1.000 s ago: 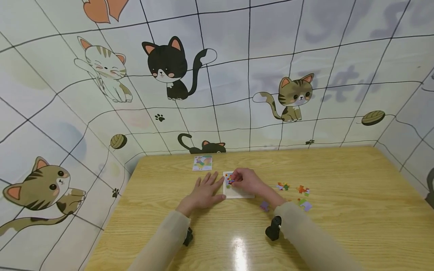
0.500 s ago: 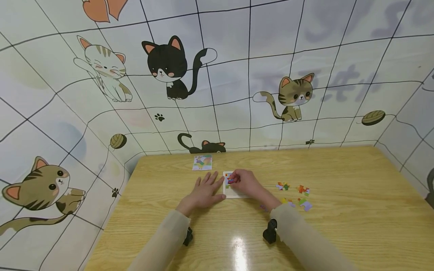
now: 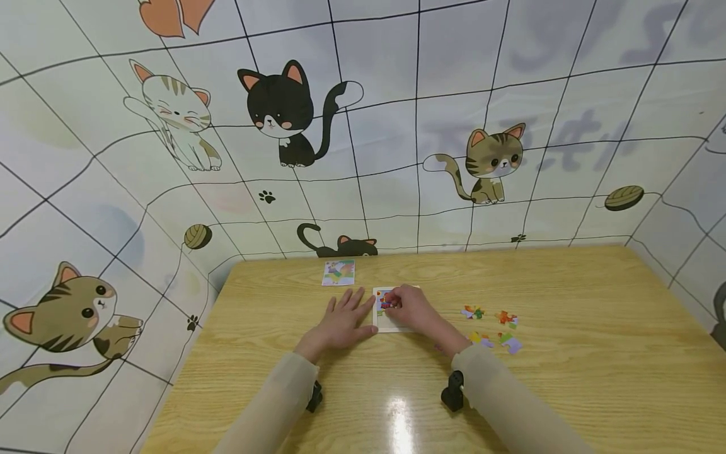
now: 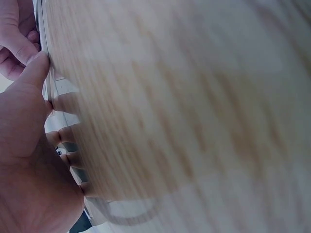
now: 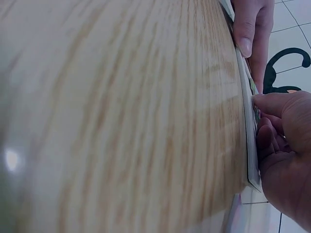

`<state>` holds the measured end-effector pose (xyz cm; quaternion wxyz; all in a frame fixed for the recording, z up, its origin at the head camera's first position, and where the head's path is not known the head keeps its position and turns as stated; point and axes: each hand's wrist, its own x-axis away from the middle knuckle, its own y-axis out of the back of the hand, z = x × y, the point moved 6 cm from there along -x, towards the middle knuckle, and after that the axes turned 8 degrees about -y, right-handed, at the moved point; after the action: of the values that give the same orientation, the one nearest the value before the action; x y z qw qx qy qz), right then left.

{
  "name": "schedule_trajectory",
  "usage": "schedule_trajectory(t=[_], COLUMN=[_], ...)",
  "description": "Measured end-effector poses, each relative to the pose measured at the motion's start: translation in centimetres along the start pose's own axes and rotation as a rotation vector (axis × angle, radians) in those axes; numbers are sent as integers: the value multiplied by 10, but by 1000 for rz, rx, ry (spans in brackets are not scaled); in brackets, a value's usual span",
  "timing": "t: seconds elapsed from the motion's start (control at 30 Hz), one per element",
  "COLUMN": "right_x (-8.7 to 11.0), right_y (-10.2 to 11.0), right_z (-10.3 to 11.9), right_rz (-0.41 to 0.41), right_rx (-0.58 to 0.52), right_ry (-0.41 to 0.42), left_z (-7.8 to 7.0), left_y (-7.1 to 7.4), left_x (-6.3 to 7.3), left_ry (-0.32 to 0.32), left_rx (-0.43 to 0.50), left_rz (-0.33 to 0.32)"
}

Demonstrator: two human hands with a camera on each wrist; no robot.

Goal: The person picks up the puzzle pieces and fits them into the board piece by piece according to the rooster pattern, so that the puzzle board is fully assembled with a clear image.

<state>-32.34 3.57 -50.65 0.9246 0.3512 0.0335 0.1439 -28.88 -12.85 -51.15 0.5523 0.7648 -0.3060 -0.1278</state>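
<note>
Toward the far edge of a yellow wood-grain table (image 3: 590, 366): one shallow, square white puzzle tray (image 3: 393, 325), lying flat, brightly coloured interlocking pieces (image 3: 380, 304) grouped at its far left.

Right hand (image 3: 415, 309): over the tray, fingers bent, thumb beside them; whether a piece is pinched between, cannot tell. Left hand (image 3: 338, 325): palm down, fingers spread apart, thumb tip against the tray's edge.

Hazards, as judged: dragging right fingertips could lift set pieces; a piece turned wrongly could jam or ride up if pressed; an eased left thumb could let the tray slide.

To the right: loose multicoloured jigsaw pieces (image 3: 507, 317), some just beside the right forearm, so a sweeping beige sleeve (image 3: 505, 384) could scatter them.

Beyond the left hand: one square picture card (image 3: 338, 273), print too small to read.

Behind: white cat-print wall cloth (image 3: 391, 139); pale purple lettering (image 3: 590, 142), blurred, illegible. Brands: none readable.
</note>
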Motion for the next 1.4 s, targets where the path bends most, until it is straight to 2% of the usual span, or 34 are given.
schedule_trajectory(t=[0.27,0.5,0.83,0.97,1.4], right_x=[4,4,5,6,7], right_y=[1,0,-1,-2,-3], right_z=[2,0,1,2,2], right_rz=[-20,-25,-52,-74,-92], right_rx=[-4,8,30,52,66], right_ry=[24,23,45,75,89], left_z=[1,5,-3,-3,-1], left_y=[0,-5,2,2,1], left_x=[-1,-2,2,1,0], left_ry=[-1,9,-9,-7,-9], left_rx=[6,-3,7,0,3], left_rz=[-9,9,-11,-12,-11])
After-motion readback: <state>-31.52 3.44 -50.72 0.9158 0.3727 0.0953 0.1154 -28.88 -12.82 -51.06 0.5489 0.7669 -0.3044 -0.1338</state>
